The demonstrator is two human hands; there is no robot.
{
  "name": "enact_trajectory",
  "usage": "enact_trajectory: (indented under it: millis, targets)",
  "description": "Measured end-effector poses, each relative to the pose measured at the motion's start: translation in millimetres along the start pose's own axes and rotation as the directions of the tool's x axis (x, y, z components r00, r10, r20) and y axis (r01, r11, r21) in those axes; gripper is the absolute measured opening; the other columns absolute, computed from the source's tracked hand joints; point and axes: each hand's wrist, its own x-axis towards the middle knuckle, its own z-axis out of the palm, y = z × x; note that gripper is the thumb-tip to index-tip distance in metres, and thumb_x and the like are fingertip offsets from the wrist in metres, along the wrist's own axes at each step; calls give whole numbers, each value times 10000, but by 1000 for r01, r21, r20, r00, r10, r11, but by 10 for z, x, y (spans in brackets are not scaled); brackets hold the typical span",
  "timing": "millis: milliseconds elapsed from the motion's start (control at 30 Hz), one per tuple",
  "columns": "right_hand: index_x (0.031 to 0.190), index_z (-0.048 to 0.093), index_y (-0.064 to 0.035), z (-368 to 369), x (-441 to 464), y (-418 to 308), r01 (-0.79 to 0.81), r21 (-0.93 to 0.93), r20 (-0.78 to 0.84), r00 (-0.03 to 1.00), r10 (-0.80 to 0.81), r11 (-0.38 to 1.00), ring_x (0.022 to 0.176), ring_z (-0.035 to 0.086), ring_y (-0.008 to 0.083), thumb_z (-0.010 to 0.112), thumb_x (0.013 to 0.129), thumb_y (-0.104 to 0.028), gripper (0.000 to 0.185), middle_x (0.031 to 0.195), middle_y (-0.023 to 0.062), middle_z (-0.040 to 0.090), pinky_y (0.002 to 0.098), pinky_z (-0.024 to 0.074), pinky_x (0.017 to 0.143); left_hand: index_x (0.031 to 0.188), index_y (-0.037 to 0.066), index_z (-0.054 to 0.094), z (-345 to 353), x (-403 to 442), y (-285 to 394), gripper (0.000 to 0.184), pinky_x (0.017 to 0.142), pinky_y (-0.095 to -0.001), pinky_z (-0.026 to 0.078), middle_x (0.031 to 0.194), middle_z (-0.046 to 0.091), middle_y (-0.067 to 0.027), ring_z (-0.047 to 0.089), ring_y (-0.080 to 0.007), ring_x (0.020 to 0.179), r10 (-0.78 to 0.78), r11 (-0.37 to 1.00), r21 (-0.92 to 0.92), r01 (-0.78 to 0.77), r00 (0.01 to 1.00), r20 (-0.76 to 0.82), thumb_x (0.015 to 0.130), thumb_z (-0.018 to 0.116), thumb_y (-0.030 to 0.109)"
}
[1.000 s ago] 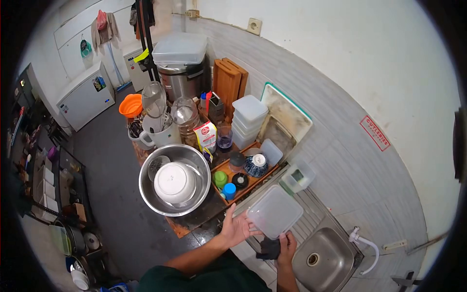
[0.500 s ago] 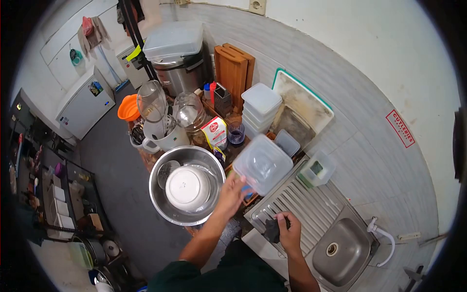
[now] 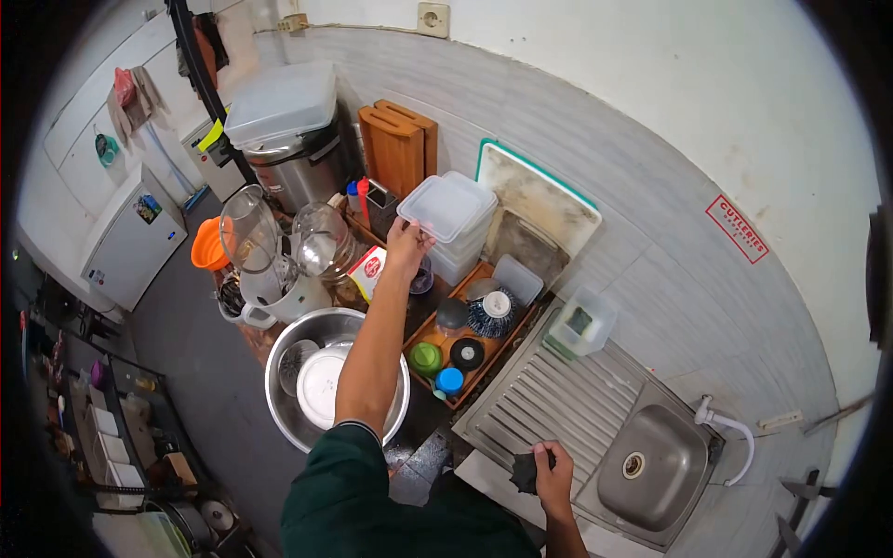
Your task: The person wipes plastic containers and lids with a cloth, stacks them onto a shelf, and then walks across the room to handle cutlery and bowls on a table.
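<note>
My left hand (image 3: 409, 246) reaches forward to a stack of clear plastic food containers (image 3: 462, 253). Its fingers are closed on the near edge of the translucent plastic lid (image 3: 448, 206) at the top of the stack. Over the drainboard's front edge, my right hand (image 3: 555, 476) grips a crumpled dark cloth (image 3: 525, 472). Under my left forearm stands a large steel basin (image 3: 279, 395), with an upturned white bowl (image 3: 319, 386) inside, partly hidden by the arm.
A wooden tray (image 3: 430, 327) holds cups and jars beside the ribbed drainboard (image 3: 544, 395) and sink (image 3: 656, 474). Behind are a cutting board (image 3: 586, 212), wooden blocks (image 3: 395, 144) and a steel rice cooker (image 3: 298, 177). A clear tub (image 3: 584, 321) stands by the wall.
My left hand has carried the plastic lid forward from above the wooden tray to the container stack, uncovering the tray. My right hand still holds the dark cloth. The view has shifted slightly.
</note>
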Motion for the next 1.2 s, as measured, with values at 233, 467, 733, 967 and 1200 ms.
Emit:
enact_trajectory:
  millis: [233, 467, 733, 967, 1200]
  targets:
    - [944, 696, 16, -45, -4, 142, -19, 25, -71, 997, 21, 999, 798, 625, 120, 644, 1061, -184, 238, 850, 49, 695, 285, 512, 767, 1306, 59, 540, 31, 313, -178, 225, 776, -396, 625, 1049, 620, -78, 616, -196, 813, -94, 994, 46, 101, 986, -138, 1083, 535, 94]
    - [946, 701, 9, -88, -8, 253, -13, -23, -94, 996, 10, 1000, 793, 640, 122, 648, 1051, -185, 227, 856, 59, 718, 291, 521, 763, 1287, 19, 559, 79, 470, -76, 245, 781, -408, 631, 1130, 590, -103, 604, -215, 867, -95, 988, 110, 108, 989, -112, 1046, 566, 62]
    - [926, 690, 6, -61, -33, 168, -22, 10, -146, 989, 24, 1000, 784, 610, 117, 651, 1028, -160, 199, 842, 47, 697, 286, 498, 755, 1288, 30, 562, 279, 459, -12, 234, 923, -494, 605, 1189, 569, -103, 578, -262, 1013, -130, 969, 195, 150, 985, -111, 1055, 566, 57]
    - [918, 687, 7, -102, -30, 205, -26, 46, -175, 984, 33, 999, 770, 606, 116, 652, 1024, -157, 198, 830, 42, 694, 288, 498, 750, 1391, 34, 524, 296, 532, 17, 346, 859, -437, 642, 1275, 550, -122, 565, -262, 1055, -145, 952, 248, 183, 976, -163, 1050, 576, 70]
    - [915, 688, 13, -179, -33, 329, 3, 92, -240, 971, 20, 996, 783, 619, 136, 649, 1035, -155, 210, 839, 57, 689, 308, 507, 769, 1374, 116, 492, 412, 482, 0, 336, 883, -498, 583, 1306, 478, -112, 522, -331, 1129, -146, 949, 247, 197, 967, -211, 1071, 593, 221]
